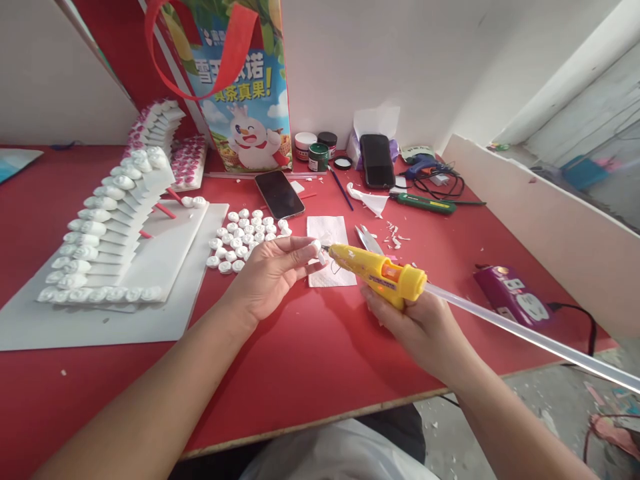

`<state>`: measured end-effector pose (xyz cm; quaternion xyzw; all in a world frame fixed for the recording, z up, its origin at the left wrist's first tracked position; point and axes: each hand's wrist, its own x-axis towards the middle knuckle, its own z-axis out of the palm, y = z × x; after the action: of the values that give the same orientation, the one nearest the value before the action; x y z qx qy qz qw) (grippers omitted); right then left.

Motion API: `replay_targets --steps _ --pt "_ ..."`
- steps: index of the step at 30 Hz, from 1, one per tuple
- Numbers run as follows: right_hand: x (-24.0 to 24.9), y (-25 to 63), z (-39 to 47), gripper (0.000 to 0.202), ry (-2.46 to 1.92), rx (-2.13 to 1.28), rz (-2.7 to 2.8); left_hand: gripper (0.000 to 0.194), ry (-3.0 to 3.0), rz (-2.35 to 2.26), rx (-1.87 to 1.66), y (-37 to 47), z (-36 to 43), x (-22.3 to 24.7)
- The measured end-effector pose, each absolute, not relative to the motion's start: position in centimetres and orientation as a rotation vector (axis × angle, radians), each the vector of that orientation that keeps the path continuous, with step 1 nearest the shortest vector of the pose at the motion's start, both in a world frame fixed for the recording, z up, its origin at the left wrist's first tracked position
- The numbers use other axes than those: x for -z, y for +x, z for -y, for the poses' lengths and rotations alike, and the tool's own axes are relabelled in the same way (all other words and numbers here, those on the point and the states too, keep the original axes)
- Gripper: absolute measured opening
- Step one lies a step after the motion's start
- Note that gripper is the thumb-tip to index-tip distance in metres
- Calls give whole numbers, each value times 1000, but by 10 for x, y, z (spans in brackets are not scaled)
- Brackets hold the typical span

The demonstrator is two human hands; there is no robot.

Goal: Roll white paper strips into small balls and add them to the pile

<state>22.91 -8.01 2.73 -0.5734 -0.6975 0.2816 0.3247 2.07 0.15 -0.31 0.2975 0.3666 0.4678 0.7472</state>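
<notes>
My left hand (267,273) pinches a small white paper rose (316,245) between thumb and fingers. Wrapped round the handle of a yellow hot glue gun (367,263) is my right hand (415,327); the gun's nozzle is at the rose. A long clear glue stick (520,330) sticks out of the gun's back. Beneath the nozzle lies a white tissue (327,230). Several more white roses (245,233) sit grouped just beyond my left hand. At left, a curved stepped white model (120,227) edged with such roses stands on a white board (165,327).
A phone (280,194), scissors (369,240), a green-handled tool (425,203) and paint jars (319,157) lie further back. Behind them stand a printed bag (240,100) and another phone (377,161). A purple power box (515,293) with a cable is at right.
</notes>
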Motion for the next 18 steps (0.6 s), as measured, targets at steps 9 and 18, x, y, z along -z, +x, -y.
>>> replay_targets --steps 9,18 --pt "-29 231 83 40 -1563 -765 1774 28 656 -810 -1019 21 -2 2" --pt "-22 233 81 43 -1620 -748 1764 31 657 -834 -1013 22 -1 2"
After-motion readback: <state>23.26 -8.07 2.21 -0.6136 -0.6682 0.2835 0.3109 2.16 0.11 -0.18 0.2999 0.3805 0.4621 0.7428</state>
